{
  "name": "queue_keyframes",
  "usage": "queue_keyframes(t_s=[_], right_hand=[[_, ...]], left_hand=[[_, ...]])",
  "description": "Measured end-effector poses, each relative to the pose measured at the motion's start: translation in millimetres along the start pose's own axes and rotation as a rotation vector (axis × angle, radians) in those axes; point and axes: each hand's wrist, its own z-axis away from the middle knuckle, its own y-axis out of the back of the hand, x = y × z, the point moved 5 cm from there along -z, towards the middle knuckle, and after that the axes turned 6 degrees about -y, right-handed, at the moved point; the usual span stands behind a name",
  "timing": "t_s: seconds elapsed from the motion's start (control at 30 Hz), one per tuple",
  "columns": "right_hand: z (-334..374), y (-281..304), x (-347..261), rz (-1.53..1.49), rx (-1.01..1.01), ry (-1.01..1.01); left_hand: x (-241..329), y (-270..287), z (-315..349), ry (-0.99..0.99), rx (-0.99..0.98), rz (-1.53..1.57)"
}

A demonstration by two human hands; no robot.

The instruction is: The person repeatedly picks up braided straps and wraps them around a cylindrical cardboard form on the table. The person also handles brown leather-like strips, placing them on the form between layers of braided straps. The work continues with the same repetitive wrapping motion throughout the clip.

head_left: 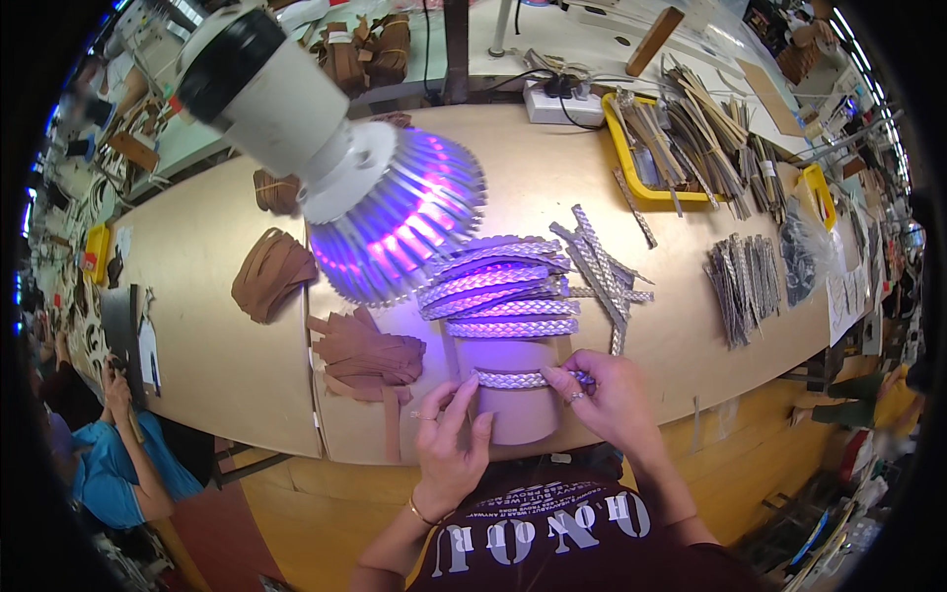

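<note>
From the right hand (pixel 609 397), whose grip pinches it, the braided silver strap (pixel 511 380) stretches leftward to the left hand (pixel 449 446), half open, fingertip at its end.

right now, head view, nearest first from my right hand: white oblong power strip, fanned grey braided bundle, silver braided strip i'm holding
1. Silver braided strip, in your right hand
2. Fanned grey braided bundle, on the right
3. White oblong power strip, at the back
</note>
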Motion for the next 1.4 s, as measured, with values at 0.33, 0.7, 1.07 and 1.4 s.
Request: queue_keyframes(t_s=[0.33,0.7,1.07,1.4], right_hand=[[-20.4,1.2,-22.2,-0.003,-0.099,0.181],[-17.6,18.1,8.0,-0.273,-0.193,-0.013],[-18.4,24.4,-3.0,-0.265,-0.166,0.102],[-16.2,17.9,5.6,-0.254,-0.094,0.152]], left_hand=[[30.9,-4.1,1.6,-0.255,0.001,-0.3],[28.8,-17.8,-2.0,-0.218,-0.19,-0.275],[47.0,-21.3,-13.0,-0.245,-0.233,-0.481],[53.8,-23.6,-18.0,-0.245,-0.246,-0.539]])
